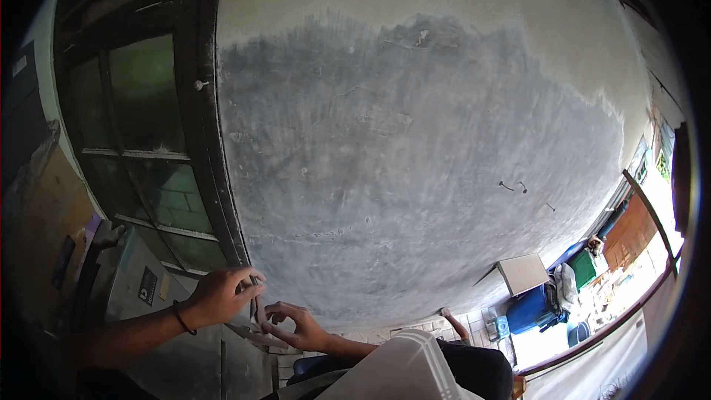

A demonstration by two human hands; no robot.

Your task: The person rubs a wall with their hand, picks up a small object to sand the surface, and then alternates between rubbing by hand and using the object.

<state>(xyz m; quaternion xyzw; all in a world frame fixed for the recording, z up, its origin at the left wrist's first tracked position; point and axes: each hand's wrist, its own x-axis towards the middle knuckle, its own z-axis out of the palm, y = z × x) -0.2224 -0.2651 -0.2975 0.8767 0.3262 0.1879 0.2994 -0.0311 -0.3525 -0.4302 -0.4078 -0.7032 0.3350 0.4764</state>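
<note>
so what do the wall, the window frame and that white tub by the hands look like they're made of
Wall: cement plaster, matte, mottled grey with paler unpainted-looking top. Window frame: probably dark painted wood, dull, with greenish glass panes. Tub: likely plastic, smooth white with a moulded rim.

**Hands meeting low before the wall, window to the left**

A wall (pixel 415 163) is filling the middle of the view, with a window (pixel 141 148) sitting to its left. Low in the frame, the left hand (pixel 218 296) and the right hand (pixel 300 326) are coming together just before the wall's lower edge, the left slightly above the right. A thin stick-like piece (pixel 256 300) is standing between them, touching both. A metal cabinet (pixel 141 289) is lying left of the hands, below the window. A plastic container (pixel 404 370) is sitting below the right forearm. Far right, a barrel (pixel 535 310) is standing on the floor under a flat board (pixel 522 272).
</note>
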